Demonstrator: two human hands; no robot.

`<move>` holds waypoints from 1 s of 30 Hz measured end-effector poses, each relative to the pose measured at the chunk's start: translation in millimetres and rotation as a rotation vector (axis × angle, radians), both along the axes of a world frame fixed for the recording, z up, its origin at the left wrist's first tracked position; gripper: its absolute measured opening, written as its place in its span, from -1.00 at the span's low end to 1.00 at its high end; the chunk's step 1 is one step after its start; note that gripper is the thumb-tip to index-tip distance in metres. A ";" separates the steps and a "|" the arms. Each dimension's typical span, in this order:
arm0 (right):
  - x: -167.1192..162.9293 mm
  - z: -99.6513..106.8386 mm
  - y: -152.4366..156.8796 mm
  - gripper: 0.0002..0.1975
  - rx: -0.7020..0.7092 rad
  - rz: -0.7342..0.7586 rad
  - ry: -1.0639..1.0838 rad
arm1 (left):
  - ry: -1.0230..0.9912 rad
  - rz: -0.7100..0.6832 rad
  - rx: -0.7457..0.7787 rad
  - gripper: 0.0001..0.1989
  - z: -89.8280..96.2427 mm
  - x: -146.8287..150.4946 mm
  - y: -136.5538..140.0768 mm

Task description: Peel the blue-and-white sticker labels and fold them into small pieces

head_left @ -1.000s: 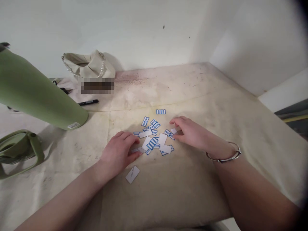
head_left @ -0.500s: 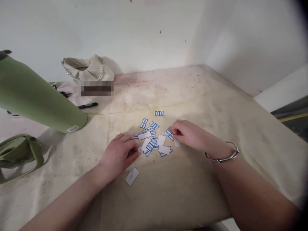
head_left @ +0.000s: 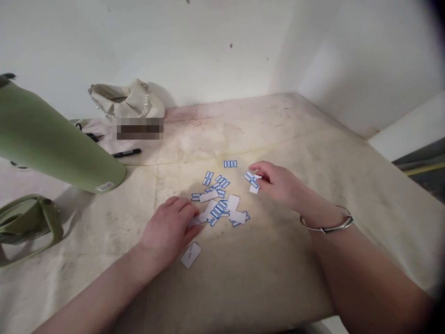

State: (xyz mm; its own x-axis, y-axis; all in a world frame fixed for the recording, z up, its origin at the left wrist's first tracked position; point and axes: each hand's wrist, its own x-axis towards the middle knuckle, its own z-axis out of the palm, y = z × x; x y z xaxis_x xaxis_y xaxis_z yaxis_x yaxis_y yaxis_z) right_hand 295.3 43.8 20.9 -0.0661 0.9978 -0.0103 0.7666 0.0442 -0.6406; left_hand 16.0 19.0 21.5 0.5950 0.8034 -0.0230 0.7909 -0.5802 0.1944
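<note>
My right hand (head_left: 274, 183) is closed in a pinch on small paper labels (head_left: 251, 179), some with blue-framed boxes and some plain white, just right of the pile. At the pile's left edge my left hand (head_left: 170, 225) curls its thumb and fingers around a white paper label (head_left: 196, 219), partly hidden by the fingers. Between the hands lies a loose pile of labels (head_left: 218, 209), some showing blue boxes and others their white backs. One blue-boxed label (head_left: 230, 163) lies apart above the pile. A white label with faint print (head_left: 191, 255) lies below my left hand.
A tall green tumbler (head_left: 69, 139) leans into view at left, above a green lid with a handle (head_left: 31, 218). Behind are a black pen (head_left: 127, 152), a cream bag with pearls (head_left: 127, 99) and a blurred-out item (head_left: 139, 128). A cloth (head_left: 278, 269) covers the table, against white walls.
My right hand has moved slightly up and away from the pile, carrying labels with it. My left hand has shifted a little left, its fingers parting to show more of the white label.
</note>
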 end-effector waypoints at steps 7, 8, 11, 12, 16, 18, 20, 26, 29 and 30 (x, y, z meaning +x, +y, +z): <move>-2.6 -0.3 -0.8 -0.86 -0.020 0.032 0.023 | 0.004 -0.004 0.023 -0.90 -1.7 1.9 -1.3; -3.1 0.4 -1.0 -0.91 -0.026 0.044 0.026 | 0.003 -0.008 0.027 -0.91 -2.0 2.0 -1.4; -3.8 1.5 -1.6 -0.90 -0.038 0.067 0.035 | -0.001 -0.019 0.043 -0.88 -3.2 2.1 -1.0; -3.9 1.3 -1.7 -0.88 -0.035 0.068 0.039 | -0.004 -0.026 0.044 -0.86 -3.6 1.9 -0.5; -4.1 -2.1 -1.4 -0.82 0.002 0.038 0.039 | -0.023 -0.041 0.041 -0.80 -4.7 -0.2 1.9; -4.5 -4.0 -1.1 -0.76 0.026 0.026 0.011 | -0.044 -0.043 0.040 -0.78 -4.4 -1.6 3.0; -5.1 -5.3 -0.9 -0.72 0.028 0.026 -0.001 | -0.068 -0.039 0.038 -0.78 -3.8 -2.9 3.8; -7.0 -4.7 -1.6 -0.81 0.033 -0.020 0.079 | -0.130 0.192 0.095 -0.78 -2.0 -4.4 2.4; -11.5 -1.8 -3.3 -0.92 0.008 -0.062 0.175 | -0.223 0.322 0.039 -0.77 -2.5 -4.8 1.3; -14.2 -0.4 -4.4 -0.92 -0.007 -0.071 0.216 | -0.272 0.345 0.010 -0.77 -2.7 -4.8 1.2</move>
State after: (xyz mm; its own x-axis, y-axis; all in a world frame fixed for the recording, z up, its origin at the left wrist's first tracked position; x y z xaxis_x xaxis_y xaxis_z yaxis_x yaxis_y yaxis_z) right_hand 281.1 39.4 20.5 0.0027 0.9999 -0.0102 0.6127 -0.0097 -0.7902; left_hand 11.2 20.1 18.9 0.2746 0.9556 0.1066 0.8595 -0.2936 0.4183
